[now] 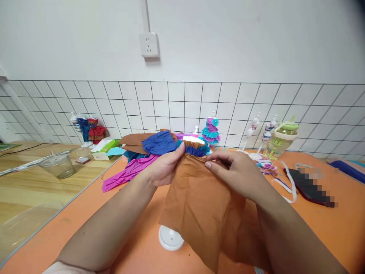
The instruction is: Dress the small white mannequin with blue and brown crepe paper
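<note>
In front of me a mini dress form leans away, its white knob pointing at the wall and its round white base showing below. Gathered brown, blue and teal ruffles wrap its upper part. A large sheet of brown crepe paper hangs over the rest and hides its stem. My left hand is closed around the left side of the form and the sheet's upper edge, thumb in front, fingers hidden behind. At the sheet's upper right edge, my right hand pinches the brown paper between thumb and fingers.
Blue and magenta paper lie behind my left hand. A ruffled purple-teal form stands near the wall. At right are a green-lidded bottle, paper scraps and a dark phone-like object; a plastic cup is left.
</note>
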Demonstrator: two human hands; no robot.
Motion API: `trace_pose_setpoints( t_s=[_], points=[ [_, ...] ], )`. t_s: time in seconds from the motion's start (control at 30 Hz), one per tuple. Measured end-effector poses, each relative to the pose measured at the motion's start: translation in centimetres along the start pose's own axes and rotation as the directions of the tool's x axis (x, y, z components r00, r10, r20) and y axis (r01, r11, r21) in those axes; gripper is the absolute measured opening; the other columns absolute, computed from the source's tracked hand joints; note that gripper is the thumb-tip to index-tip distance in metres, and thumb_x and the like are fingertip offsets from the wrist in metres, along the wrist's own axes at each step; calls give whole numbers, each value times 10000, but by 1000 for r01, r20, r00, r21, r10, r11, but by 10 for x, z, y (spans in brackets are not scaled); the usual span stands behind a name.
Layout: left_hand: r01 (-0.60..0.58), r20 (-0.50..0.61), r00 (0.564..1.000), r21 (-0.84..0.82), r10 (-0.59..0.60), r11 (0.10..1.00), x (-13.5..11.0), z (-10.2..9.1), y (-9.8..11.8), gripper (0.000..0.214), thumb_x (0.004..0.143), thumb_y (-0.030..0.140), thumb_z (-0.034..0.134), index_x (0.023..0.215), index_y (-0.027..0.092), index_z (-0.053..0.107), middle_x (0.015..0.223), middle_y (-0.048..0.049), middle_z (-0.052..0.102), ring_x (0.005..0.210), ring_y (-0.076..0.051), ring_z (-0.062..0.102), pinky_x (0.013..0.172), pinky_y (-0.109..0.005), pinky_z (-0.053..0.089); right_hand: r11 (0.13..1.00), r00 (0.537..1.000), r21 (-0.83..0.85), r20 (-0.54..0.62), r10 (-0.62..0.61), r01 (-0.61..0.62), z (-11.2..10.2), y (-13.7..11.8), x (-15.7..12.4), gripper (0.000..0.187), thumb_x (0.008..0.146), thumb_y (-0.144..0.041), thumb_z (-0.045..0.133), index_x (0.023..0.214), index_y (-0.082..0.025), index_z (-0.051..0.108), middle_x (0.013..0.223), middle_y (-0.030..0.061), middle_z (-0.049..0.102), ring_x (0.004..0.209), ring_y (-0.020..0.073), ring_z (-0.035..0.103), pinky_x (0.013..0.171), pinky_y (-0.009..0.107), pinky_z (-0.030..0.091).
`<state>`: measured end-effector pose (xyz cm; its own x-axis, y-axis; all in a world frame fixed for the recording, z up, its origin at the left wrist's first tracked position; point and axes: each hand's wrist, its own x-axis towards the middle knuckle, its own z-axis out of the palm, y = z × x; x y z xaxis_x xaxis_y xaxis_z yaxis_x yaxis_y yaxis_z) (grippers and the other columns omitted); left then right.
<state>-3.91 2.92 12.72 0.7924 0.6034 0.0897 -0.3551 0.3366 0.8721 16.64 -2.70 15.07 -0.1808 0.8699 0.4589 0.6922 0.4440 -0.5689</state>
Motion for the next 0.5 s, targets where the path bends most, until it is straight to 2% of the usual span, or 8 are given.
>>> trace_pose_setpoints(
  t_s=[0.07,0.2,0.33,0.5],
  points=[
    [-43,-41,998,-21,42,999,-2,1,-1,581,891,581,510,1233,124,616,1183,-151,692,1181,-303,606,1071,-430,400,999,999,38,33,-2,1,2,-1,0,187,854,-339,589,797,-248,742,606,-38,627,562,120,514,528,242,347],
    [-84,-100,992,-9,83,996,-6,3,0,458,883,442,600,1224,139,627,1151,-130,710,1143,-300,633,1071,-428,411,995,999,98,-37,14,-11,6,-3,-1,151,843,-326,614,819,-232,730,681,-38,650,608,117,518,555,238,360],
    [-76,-105,992,-44,71,996,-5,8,0,471,916,470,541,1257,152,608,1182,-120,699,1168,-285,619,1093,-419,393,991,999,125,-26,-39,42,5,-2,-1,178,866,-337,600,789,-225,715,674,-44,650,606,110,521,558,235,361],
    [-114,-79,991,-88,107,990,-3,15,-3,426,944,427,510,1276,175,596,1205,-96,692,1197,-255,602,1111,-402,377,990,997,118,-32,-72,76,1,0,-1,241,876,-383,594,760,-202,702,665,-32,631,623,122,527,557,246,359]
  ],
)
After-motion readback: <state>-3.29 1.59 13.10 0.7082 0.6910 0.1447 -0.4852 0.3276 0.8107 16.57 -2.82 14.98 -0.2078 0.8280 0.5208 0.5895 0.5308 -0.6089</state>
